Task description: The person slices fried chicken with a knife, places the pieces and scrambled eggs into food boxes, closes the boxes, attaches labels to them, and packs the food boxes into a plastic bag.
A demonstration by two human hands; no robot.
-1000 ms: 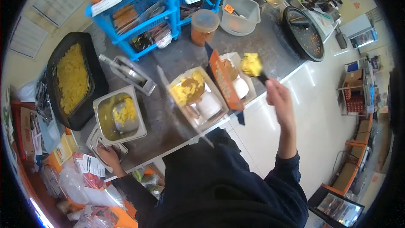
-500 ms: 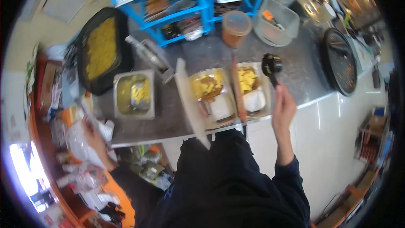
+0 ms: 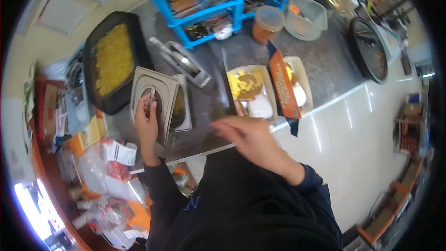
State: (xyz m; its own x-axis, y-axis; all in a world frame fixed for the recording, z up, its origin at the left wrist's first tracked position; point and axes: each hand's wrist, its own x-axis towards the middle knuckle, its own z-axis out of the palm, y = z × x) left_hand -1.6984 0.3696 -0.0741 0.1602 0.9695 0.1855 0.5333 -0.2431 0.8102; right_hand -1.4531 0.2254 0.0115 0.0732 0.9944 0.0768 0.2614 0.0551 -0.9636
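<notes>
My left hand [image 3: 147, 117] grips the thin handle of a metal pan lid [image 3: 163, 82]. The lid is tilted, its far side overlapping a small steel pan [image 3: 186, 111] and covering part of the opening. Somewhat blurred, my right hand [image 3: 253, 142] hovers at the counter's front edge, fingers stretched leftward and nothing visible in them. Beyond it stands an open food box [image 3: 273, 107] holding yellow scrambled egg [image 3: 244, 85] and a white portion [image 3: 261, 106]. To its right, a second box [image 3: 307, 81] has its orange printed flap [image 3: 284, 86] raised. The black scoop is out of sight.
A black tray [image 3: 141, 42] of yellow food lies at the left, near a metal tool [image 3: 183, 62]. Blue shelves [image 3: 188, 18], an orange-filled tub [image 3: 268, 24] and a clear container [image 3: 306, 18] line the back. A round black pan [image 3: 369, 49] sits far right.
My left hand has come up from the bags at lower left and now holds the lid over the steel pan. My right hand has moved left, without the black scoop.
</notes>
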